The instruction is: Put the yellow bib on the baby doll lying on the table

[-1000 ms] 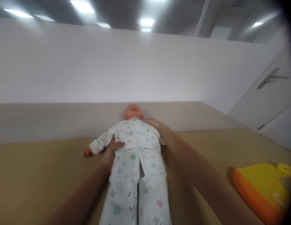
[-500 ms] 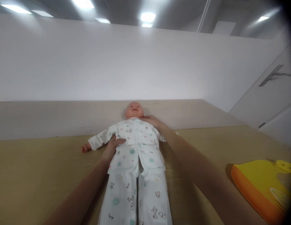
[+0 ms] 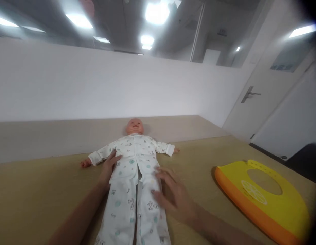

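Note:
A baby doll [image 3: 132,156] lies on its back on a light wooden table [image 3: 40,194], dressed in white pyjamas printed with small teal and pink motifs. My left hand [image 3: 109,166] rests against the doll's side at the lower edge of the jacket, fingers on the cloth. My right hand [image 3: 172,194] is spread, fingers just touching the doll's jacket hem and trouser at the hip. Neither hand grasps anything. The doll's arms stretch out sideways, and its head [image 3: 134,126] is bare.
A yellow silicone bib [image 3: 280,200] with an orange rim lies on the table to the right. Behind the table rise a low beige panel [image 3: 58,139] and a white wall [image 3: 97,88]. A white door with a metal handle [image 3: 249,94] stands at the right.
My right hand has moved from the doll's neck down to its hip. The view has shifted, showing the doll's far arm and more of the bib. My left hand stays at the doll's side.

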{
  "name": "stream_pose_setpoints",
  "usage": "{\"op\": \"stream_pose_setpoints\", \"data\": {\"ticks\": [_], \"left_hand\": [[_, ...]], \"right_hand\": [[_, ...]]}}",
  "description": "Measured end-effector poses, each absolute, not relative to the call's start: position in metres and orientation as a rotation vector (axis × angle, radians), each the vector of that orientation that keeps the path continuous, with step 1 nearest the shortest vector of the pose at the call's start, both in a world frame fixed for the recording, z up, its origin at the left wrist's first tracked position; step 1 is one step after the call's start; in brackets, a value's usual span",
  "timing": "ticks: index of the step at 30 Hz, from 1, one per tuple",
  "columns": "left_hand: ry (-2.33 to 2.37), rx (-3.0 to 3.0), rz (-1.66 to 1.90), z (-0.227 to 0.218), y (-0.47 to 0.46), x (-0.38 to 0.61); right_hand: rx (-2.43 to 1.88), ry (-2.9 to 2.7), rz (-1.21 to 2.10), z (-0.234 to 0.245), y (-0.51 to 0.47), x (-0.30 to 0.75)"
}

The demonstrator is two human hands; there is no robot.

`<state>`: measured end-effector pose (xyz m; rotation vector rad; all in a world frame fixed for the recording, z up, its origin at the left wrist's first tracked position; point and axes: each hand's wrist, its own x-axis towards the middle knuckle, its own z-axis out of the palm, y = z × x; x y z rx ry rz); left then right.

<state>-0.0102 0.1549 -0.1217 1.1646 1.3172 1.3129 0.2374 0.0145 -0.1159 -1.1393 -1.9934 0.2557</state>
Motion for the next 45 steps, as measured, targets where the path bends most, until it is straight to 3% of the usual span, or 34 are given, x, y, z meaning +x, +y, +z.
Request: {"op": "stream_pose_setpoints", "data": {"ticks": [4, 9, 16, 26, 35, 45], "left_hand": [[1.175, 1.281, 1.35, -0.115, 0.112, -0.01], [1.353, 1.329, 1.186, -0.126, 0.041, -0.034], [1.567, 2.19, 1.04, -0.162, -0.043, -0.056], [1.921, 2.508, 0.883, -0.153, -0.043, -0.049], [2.148, 2.397, 0.437, -0.139, -0.051, -0.044], [1.807, 2.332, 0.7, -0.16, -0.04, -0.05]], "right_hand": [[-1.198, -2.142, 0.341, -0.135, -0.039, 0.239], [-1.306, -2.262, 0.402, -0.146, -0.052, 0.23], [-1.427, -2.053, 0.428, -0.147, -0.059, 0.223], [-1.399, -1.914, 0.506, -0.133, -0.064, 0.223], [-1.498, -1.791, 0.43, -0.144, -0.063, 0.228], [-1.329, -1.696, 0.532, -0.153, -0.077, 0.263]]}}
